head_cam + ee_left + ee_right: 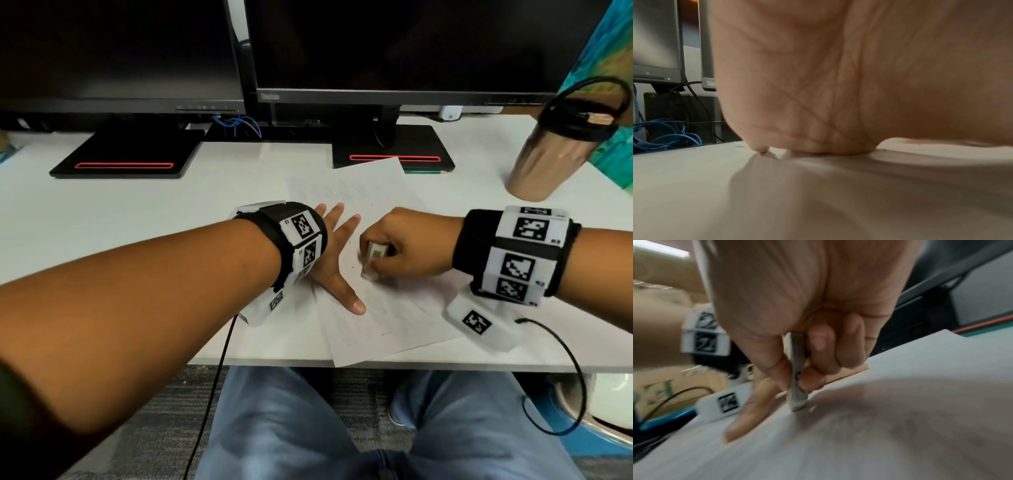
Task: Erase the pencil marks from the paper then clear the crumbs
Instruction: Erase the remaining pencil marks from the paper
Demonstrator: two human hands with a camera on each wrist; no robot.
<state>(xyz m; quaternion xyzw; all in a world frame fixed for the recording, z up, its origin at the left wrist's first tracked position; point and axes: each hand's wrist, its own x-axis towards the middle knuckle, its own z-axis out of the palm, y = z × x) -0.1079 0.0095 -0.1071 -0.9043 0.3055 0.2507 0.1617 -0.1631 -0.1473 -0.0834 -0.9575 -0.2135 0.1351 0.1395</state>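
Here, the wide white surface (137,212) carries everything, largest first: two dark, switched-off black monitors (394,44) stand side by side along its far edge on flat black bases with red outlined slots. At the far right stands a tall bronze metal tumbler (544,161) with a black lid and a loop of black cable on top.

Near the middle lies the white sheet of paper (387,318), turned at an angle, its near corner just over the surface's near edge and its far corner touching the right monitor's base. Faint pencil marks show on it; they are too pale to read.

The left hand (337,253) lies flat on the left part of the paper, fingers straight and spread, thumb pointing toward the near edge, pressing the sheet down. The left wrist view shows its palm (838,81) close against the sheet.

The right hand (406,246), just right of the left hand, pinches a small white rectangular eraser in a printed paper sleeve (373,255) between curled fingers and thumb. In the right wrist view the eraser (797,378) stands nearly upright, its lower end touching the paper (879,443).

Tiny dark specks (884,149) lie on the paper by the left palm.
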